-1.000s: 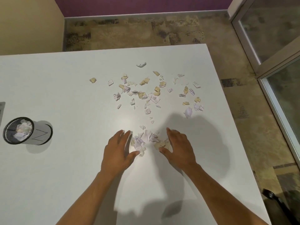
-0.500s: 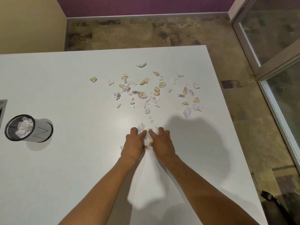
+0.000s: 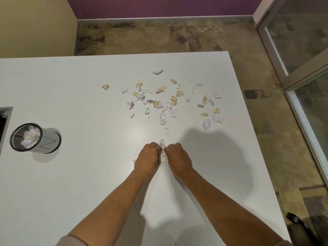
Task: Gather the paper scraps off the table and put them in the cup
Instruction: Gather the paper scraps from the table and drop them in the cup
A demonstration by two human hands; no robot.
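While my forearms reach out over the white bench [image 3: 74, 183], my left hand [image 3: 147, 158] and right hand [image 3: 178, 158] sit knuckle to knuckle, fingers curled round a small wad [image 3: 163, 148] of white scraps squeezed between them. One stray bit [image 3: 134, 161] lies on the bench touching the outer edge of my left hand. Just past my knuckles a few tiny bits [image 3: 166, 131] trail away, and beyond them the loose scraps [image 3: 159, 102] spread across the bench, white and tan pieces mixed, reaching toward its right edge. A single tan piece [image 3: 105, 87] lies apart at the left of that spread, and a curled white one [image 3: 157, 72] lies farthest out. The cup [image 3: 35, 138] stands well off to my left, black-rimmed, with scraps in it already and bare bench between it and my hands. A dark recess [image 3: 4, 121] shows at the bench's left edge behind the cup. Past the bench lie mottled floor [image 3: 150, 38], a purple wall [image 3: 159, 6] and glass doors [image 3: 301, 41] to the right.
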